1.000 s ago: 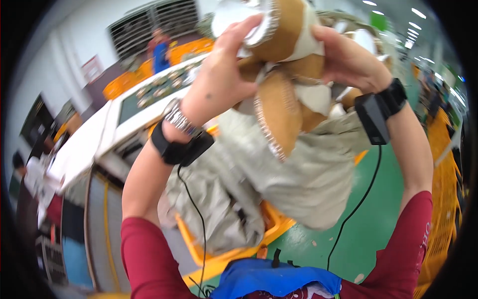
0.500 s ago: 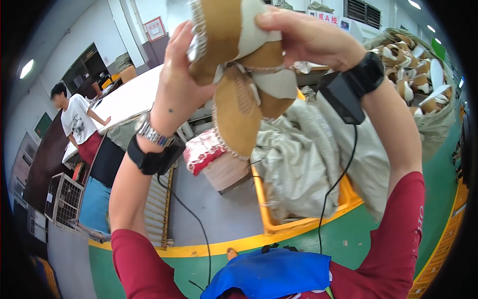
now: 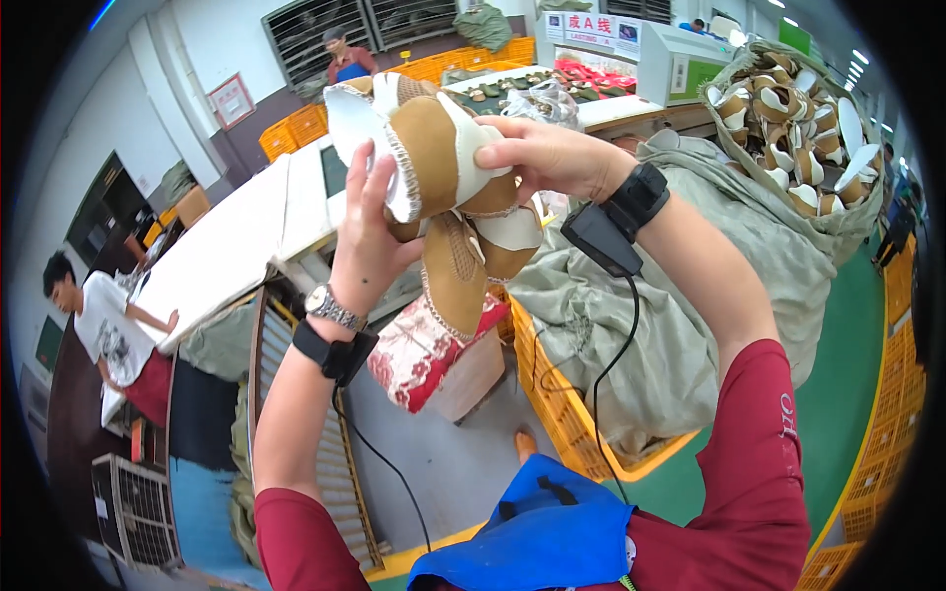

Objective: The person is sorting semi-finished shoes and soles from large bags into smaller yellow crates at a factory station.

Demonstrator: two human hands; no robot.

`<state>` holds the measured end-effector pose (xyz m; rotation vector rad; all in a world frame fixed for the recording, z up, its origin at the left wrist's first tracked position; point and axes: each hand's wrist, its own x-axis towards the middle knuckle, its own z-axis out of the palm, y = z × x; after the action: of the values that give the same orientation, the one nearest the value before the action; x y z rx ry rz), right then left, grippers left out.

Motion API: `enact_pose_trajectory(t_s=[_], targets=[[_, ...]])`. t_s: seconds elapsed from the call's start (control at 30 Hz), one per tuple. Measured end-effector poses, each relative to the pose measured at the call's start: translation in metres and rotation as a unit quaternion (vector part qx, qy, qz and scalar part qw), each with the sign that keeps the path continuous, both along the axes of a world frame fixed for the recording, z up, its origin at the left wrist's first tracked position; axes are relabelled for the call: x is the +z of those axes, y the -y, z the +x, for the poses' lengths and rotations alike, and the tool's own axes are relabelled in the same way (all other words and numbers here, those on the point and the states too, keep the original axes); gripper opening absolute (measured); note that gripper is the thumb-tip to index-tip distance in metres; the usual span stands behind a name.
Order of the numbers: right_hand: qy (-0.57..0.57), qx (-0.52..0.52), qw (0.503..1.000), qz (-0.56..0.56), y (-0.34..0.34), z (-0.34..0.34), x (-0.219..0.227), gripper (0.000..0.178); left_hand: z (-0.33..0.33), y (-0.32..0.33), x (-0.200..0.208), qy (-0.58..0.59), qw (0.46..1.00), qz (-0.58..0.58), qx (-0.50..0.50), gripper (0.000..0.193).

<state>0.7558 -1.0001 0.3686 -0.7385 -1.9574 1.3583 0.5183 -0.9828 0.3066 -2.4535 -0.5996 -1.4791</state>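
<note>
A bunch of brown-and-white shoe uppers [image 3: 426, 158] with white edge stitching is held up in front of me. My left hand [image 3: 370, 231] is closed round the lower left side, its fingers up along a stitched edge. From the right, my right hand [image 3: 557, 158] grips the white part, thumb on the outside and the other fingers partly hidden behind. Below the hands, a long brown flap [image 3: 453, 295] with a perforated patch hangs down. How many uppers are in the bunch I cannot tell.
A large sack [image 3: 788, 128] full of similar uppers stands at right. Before me are a yellow crate [image 3: 567, 379] with pale sacking and a seat with red-and-white patterned cloth [image 3: 419, 355]. The white worktable [image 3: 236, 246] runs along the left, where a person [image 3: 113, 330] leans; another person [image 3: 348, 59] is farther back.
The bunch sits lower in the view and shows more of its top. My view has swung up, bringing in the far table and the person behind it. Both hands keep their grip.
</note>
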Motion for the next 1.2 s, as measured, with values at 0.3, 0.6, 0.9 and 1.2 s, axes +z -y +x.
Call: enact_pose_trajectory(t_s=[0.3,0.6,0.9,1.2], targets=[[-0.082,-0.099,0.986,-0.101,-0.263,0.074,-0.107,0.064,0.065,-0.287,-0.078,-0.057,0.990,-0.095,-0.083,0.095],[0.201,-0.346,0.915,-0.044,-0.466,0.130,-0.330,0.061,0.034,-0.486,-0.270,-0.247,0.880,-0.405,0.023,0.084],[0.138,-0.387,0.911,-0.047,-0.333,0.224,-0.206,0.042,0.032,-0.482,-0.260,-0.293,0.865,-0.408,-0.003,0.065],[0.311,-0.711,0.618,0.123,-0.031,0.380,-0.038,0.037,0.290,-0.416,-0.100,-0.223,0.900,-0.210,-0.311,0.094]])
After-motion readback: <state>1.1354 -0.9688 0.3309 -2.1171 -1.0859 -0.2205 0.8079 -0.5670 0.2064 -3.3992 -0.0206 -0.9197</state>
